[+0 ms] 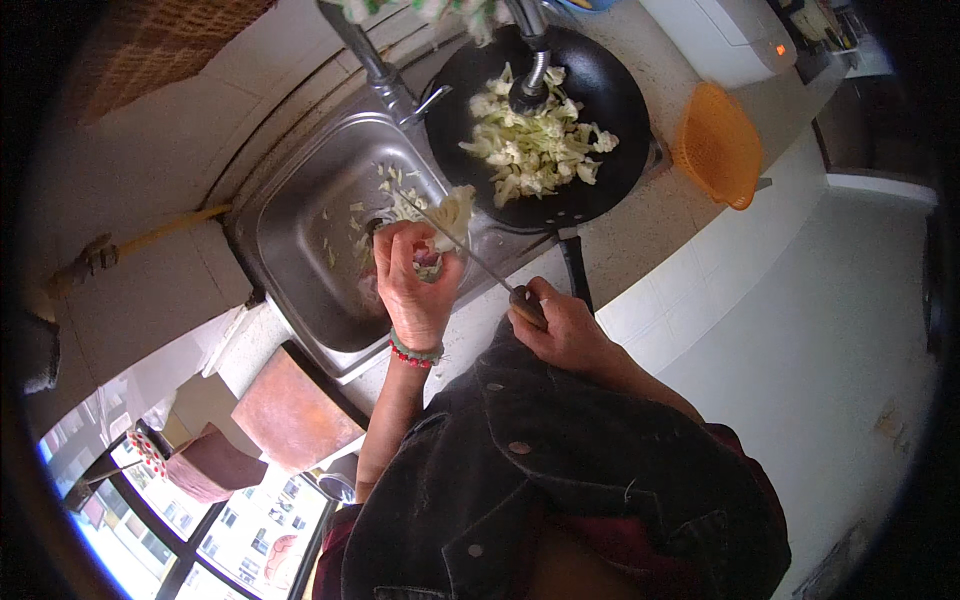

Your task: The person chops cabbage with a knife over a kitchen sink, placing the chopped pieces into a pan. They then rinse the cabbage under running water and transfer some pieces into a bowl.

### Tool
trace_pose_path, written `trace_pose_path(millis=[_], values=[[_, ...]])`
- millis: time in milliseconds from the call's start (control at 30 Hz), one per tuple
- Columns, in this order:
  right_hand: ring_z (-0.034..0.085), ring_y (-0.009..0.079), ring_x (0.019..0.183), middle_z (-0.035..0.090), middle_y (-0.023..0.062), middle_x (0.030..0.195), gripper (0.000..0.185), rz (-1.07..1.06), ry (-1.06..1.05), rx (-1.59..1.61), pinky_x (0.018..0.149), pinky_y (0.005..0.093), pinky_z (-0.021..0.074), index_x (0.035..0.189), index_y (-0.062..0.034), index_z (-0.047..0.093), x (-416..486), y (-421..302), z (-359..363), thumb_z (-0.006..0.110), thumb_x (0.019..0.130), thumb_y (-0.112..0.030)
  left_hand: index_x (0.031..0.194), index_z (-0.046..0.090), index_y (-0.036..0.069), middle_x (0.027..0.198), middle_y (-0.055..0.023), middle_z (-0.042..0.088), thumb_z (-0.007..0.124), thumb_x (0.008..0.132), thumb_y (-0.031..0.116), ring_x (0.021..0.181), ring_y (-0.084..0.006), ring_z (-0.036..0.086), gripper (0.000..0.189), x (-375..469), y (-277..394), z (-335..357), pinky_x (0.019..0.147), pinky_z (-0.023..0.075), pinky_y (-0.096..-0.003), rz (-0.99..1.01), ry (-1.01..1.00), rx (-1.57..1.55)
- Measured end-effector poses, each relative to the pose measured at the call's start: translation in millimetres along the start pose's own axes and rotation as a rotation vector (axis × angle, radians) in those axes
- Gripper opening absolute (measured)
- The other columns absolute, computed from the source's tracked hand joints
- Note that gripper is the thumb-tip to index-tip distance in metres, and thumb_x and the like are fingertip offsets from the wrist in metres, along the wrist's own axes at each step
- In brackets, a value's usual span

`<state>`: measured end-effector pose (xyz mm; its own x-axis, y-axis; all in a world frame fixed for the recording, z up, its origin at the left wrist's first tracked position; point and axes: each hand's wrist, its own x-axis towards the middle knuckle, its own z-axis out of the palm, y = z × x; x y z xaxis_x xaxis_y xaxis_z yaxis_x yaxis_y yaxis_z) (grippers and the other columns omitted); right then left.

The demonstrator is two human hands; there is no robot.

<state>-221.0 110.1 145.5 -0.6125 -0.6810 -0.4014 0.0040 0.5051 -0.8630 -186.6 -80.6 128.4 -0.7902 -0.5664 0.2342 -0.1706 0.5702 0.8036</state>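
My left hand [414,281] is over the right part of a stainless steel sink [300,300], its fingers curled around a piece of cauliflower [453,215]. In my right hand [561,324] is the wooden handle of a knife [480,260]. The thin blade points up and left and crosses the cauliflower, edge-on to me; whether it cuts in cannot be told. Pale scraps [390,180] lie in the sink near the drain, which my left hand partly hides. Beside the sink rests a black wok [615,82] with a heap of cauliflower florets [536,142] in it.
A metal faucet [390,90] stands behind the sink, and a flexible spout [537,71] hangs over the wok. The wok's handle [575,270] juts toward me. An orange plastic basket [718,146] and a white appliance [720,37] stand at right. A reddish board [296,405] lies left.
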Motion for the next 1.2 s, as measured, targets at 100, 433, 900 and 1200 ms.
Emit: trace_pose_path(millis=[100, 433, 900, 1200], values=[[0.065, 0.0318, 0.074, 0.062, 0.0196, 0.081, 0.025, 0.027, 0.029, 0.021, 0.067, 0.0406, 0.0492, 0.102, 0.0019, 0.048, -3.5, 8.1, -7.5, 0.057, 0.089, -0.017, 0.093, 0.057, 0.005, 0.095, -0.0081, 0.054, 0.062, 0.066, -0.006, 0.075, -0.0197, 0.055, 0.030, 3.0, 4.9, 13.3, 0.066, 0.0493, -0.0298, 0.006, -0.030, -0.015], [0.065, 0.0363, 0.077, 0.062, 0.0205, 0.082, 0.023, 0.011, 0.224, 0.006, 0.064, 0.0400, 0.0488, 0.100, 0.0021, 0.048, 20.0, 38.2, -15.5, 0.060, 0.086, -0.012, 0.095, 0.056, 0.003, 0.094, -0.0096, 0.057, 0.063, 0.066, -0.006, 0.080, -0.0216, 0.060, 0.031, -0.6, 8.8, 53.5, 0.066, 0.0518, -0.0291, 0.159, -0.198, 0.019], [0.065, 0.0240, 0.067, 0.062, 0.0155, 0.076, 0.022, 0.059, 0.360, -0.031, 0.059, 0.0347, 0.0483, 0.098, -0.0005, 0.052, 30.1, 45.7, -52.8, 0.063, 0.084, -0.012, 0.104, 0.056, 0.003, 0.104, -0.0072, 0.056, 0.059, 0.071, -0.011, 0.096, -0.0182, 0.059, 0.036, 19.5, -12.4, 67.3, 0.083, 0.0502, -0.0290, -0.129, -0.102, -0.430], [0.062, 0.0238, 0.067, 0.060, 0.0161, 0.076, 0.023, 0.013, 0.176, 0.112, 0.060, 0.0351, 0.0470, 0.096, 0.0010, 0.050, 21.3, 15.4, -20.3, 0.062, 0.086, -0.016, 0.096, 0.057, 0.005, 0.089, -0.0081, 0.061, 0.063, 0.074, -0.004, 0.078, -0.0226, 0.060, 0.024, 21.5, -14.7, 61.4, 0.069, 0.0485, -0.0304, 0.004, -0.008, -0.071]])
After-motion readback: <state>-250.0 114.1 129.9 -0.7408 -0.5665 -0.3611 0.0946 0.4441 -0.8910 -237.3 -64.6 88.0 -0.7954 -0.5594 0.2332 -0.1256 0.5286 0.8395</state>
